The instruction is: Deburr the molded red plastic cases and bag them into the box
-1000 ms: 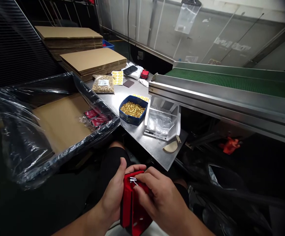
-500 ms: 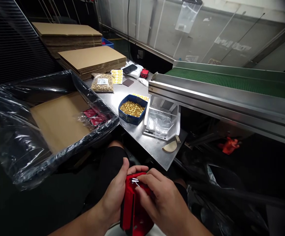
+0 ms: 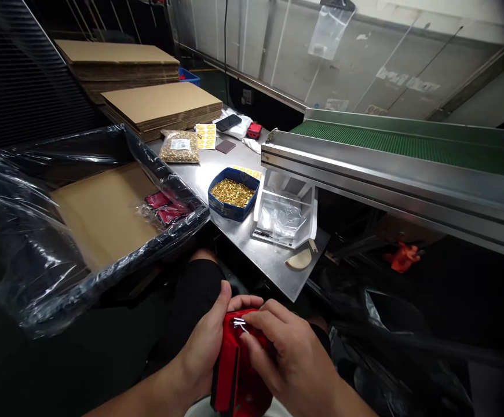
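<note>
My left hand wraps round the left side of a red case with a black edge, its thumb pointing up and its fingers behind. The case stands tilted in front of my lap, and its lower part is over something white and rounded. At the top of the case, my right hand pinches a small shiny metal piece between thumb and forefinger. The piece lies against the case; its exact shape is too small to tell. My right fingers hide part of the red surface.
A blue tub of small gold-coloured parts and a white bin with clear bags stand on the metal table. At left is a plastic-lined box holding red packets. Cardboard stacks stand behind; a green conveyor runs right.
The view has shifted very slightly. Both hands keep the same hold on the red case and the metal piece, with hardly any movement.
</note>
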Demonstrator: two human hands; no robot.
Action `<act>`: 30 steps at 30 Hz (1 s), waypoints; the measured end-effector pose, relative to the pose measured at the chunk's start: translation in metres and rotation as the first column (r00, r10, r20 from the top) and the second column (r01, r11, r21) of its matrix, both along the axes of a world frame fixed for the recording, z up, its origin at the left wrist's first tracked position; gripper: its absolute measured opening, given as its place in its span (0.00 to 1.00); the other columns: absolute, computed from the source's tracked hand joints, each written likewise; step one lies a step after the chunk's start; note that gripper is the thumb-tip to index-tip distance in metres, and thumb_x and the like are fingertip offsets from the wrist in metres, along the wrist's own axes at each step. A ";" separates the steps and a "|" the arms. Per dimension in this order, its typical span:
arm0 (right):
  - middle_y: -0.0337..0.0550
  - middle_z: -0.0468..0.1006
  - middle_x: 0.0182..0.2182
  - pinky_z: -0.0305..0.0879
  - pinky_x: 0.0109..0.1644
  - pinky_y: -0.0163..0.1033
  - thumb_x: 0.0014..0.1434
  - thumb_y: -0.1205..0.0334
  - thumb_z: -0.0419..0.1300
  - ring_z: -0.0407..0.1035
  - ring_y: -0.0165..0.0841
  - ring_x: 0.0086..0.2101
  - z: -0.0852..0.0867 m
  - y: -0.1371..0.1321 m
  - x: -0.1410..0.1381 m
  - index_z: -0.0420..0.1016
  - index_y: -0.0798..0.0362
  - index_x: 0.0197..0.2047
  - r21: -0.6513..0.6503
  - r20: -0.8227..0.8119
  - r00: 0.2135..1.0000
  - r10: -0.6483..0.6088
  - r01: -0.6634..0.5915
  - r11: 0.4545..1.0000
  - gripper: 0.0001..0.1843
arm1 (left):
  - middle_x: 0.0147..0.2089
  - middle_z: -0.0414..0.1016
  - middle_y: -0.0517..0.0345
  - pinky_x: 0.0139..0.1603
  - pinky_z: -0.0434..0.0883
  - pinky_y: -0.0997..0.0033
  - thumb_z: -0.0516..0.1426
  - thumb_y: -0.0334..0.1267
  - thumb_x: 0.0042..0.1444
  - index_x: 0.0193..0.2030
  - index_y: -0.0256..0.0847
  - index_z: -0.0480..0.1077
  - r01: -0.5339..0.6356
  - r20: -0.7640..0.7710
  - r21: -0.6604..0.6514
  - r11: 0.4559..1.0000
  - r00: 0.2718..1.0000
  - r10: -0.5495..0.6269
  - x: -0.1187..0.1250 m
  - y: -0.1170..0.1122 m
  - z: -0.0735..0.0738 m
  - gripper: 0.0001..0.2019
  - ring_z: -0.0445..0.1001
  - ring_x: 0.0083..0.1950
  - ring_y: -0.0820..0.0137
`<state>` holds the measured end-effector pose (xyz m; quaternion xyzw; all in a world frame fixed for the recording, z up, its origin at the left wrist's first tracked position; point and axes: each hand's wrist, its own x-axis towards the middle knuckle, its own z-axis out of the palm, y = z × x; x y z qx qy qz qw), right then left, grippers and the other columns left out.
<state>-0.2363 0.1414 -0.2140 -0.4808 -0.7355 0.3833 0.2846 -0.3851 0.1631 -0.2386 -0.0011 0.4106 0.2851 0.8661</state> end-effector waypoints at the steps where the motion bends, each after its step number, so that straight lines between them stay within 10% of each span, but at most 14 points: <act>1: 0.42 0.74 0.39 0.69 0.40 0.30 0.64 0.68 0.54 0.70 0.27 0.35 0.000 0.001 0.000 0.74 0.50 0.48 0.009 0.007 1.000 0.010 -0.010 1.000 0.11 | 0.37 0.79 0.43 0.34 0.74 0.70 0.47 0.60 0.65 0.50 0.32 0.72 0.005 -0.012 0.002 1.000 1.000 -0.005 0.000 0.000 0.000 0.30 0.79 0.35 0.62; 13: 0.42 0.73 0.34 0.68 0.34 0.35 0.64 0.68 0.56 0.69 0.31 0.32 -0.013 -0.007 0.010 0.73 0.49 0.49 0.165 0.119 0.991 -0.061 0.040 0.986 0.12 | 0.38 0.77 0.44 0.38 0.73 0.64 0.51 0.63 0.61 0.51 0.33 0.71 0.014 0.040 0.029 0.999 0.999 -0.015 -0.004 -0.005 -0.016 0.31 0.77 0.35 0.60; 19: 0.48 0.77 0.32 0.71 0.33 0.40 0.62 0.69 0.59 0.70 0.35 0.32 -0.016 -0.006 0.000 0.75 0.57 0.47 0.439 0.206 0.976 -0.067 -0.031 0.898 0.10 | 0.39 0.77 0.44 0.39 0.73 0.65 0.51 0.62 0.62 0.49 0.33 0.71 -0.006 0.094 -0.017 1.000 0.996 0.008 -0.002 -0.001 -0.012 0.29 0.77 0.37 0.60; 30: 0.48 0.75 0.28 0.67 0.27 0.41 0.60 0.75 0.58 0.68 0.35 0.28 -0.021 -0.007 0.000 0.74 0.64 0.48 0.544 0.251 0.968 -0.011 -0.132 0.828 0.12 | 0.38 0.78 0.40 0.40 0.73 0.66 0.50 0.62 0.62 0.51 0.31 0.70 0.005 0.073 -0.006 1.000 0.997 -0.005 -0.002 -0.007 -0.020 0.31 0.78 0.37 0.60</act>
